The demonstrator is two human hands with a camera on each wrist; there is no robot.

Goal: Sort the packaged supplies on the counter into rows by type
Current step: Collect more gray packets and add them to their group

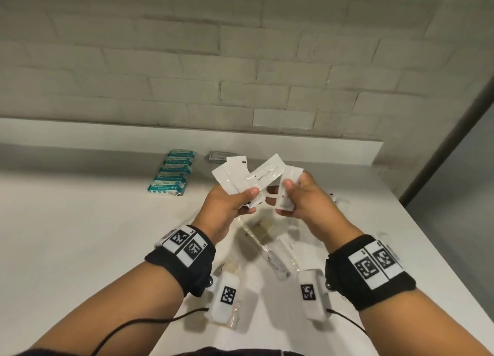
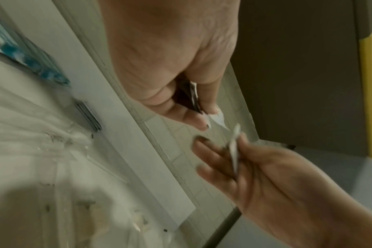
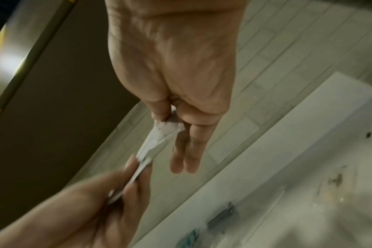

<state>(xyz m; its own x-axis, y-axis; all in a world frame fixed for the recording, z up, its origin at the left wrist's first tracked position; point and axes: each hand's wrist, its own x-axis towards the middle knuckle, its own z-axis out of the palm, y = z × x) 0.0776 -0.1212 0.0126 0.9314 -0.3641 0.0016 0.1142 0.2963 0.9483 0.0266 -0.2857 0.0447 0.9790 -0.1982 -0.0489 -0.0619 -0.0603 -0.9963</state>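
Observation:
Both hands are raised above the white counter (image 1: 80,235) with a fan of white flat packets (image 1: 242,178) between them. My left hand (image 1: 230,204) pinches several of those packets, thumb on top. My right hand (image 1: 299,198) pinches a white packet (image 1: 287,192) of its own, close beside the left bundle. In the left wrist view the left hand (image 2: 181,94) grips packet edges (image 2: 217,119) and the right hand (image 2: 240,161) holds a thin packet. The right wrist view shows the right hand (image 3: 176,117) pinching a crumpled white packet (image 3: 159,137).
A row of teal-and-white packs (image 1: 173,172) lies at the back left, a grey foil pack (image 1: 220,156) to its right. Clear loose packages (image 1: 267,246) are scattered under the hands. The counter's right edge (image 1: 427,238) drops to the floor; a brick wall (image 1: 240,75) stands behind.

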